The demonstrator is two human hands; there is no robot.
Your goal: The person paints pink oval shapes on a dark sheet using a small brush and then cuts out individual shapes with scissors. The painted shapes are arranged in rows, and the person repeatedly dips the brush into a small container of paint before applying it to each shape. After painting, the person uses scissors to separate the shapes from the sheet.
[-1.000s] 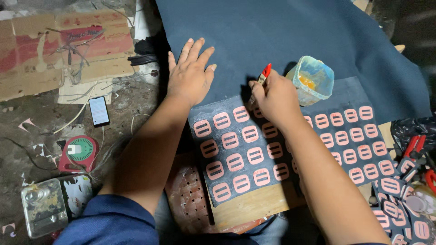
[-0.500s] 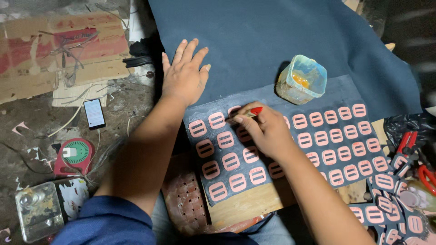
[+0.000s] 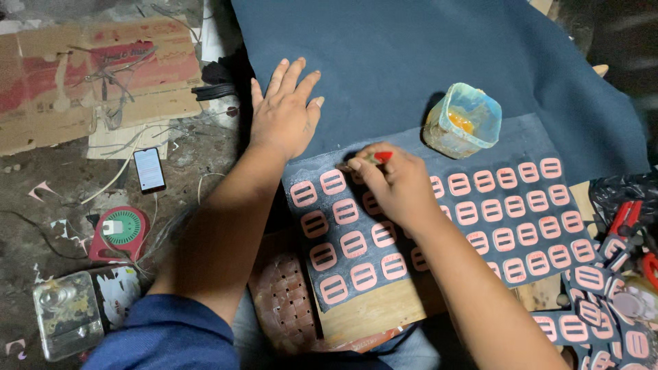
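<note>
Red-tipped tool (image 3: pixel 381 157) pinched in right hand (image 3: pixel 397 183), fingers curled closed round it, tip down on dark blue sheet (image 3: pixel 425 226) near its upper left part. Sheet printed with rows of pink rounded-rectangle shapes (image 3: pixel 353 244); lies on wooden board (image 3: pixel 373 312), over lap. Left hand (image 3: pixel 283 113) flat, fingers spread wide, palm pressed on large dark blue cloth (image 3: pixel 411 62) just beyond sheet's upper left corner; holds nothing. Small translucent cup (image 3: pixel 463 122) with orange-yellow contents stands upright at far edge of sheet, just right of right hand. Woven brown item (image 3: pixel 284 301) below sheet's near left corner, partly hidden. On floor to left: phone (image 3: pixel 149 169) with lit screen, round red-and-green object (image 3: pixel 120 231), clear plastic box (image 3: pixel 67 312), flattened cardboard (image 3: pixel 75 75). Right edge: pile of cut blue pieces (image 3: pixel 603 322) with same pink shapes, red-handled tool (image 3: pixel 625 218) beside.
</note>
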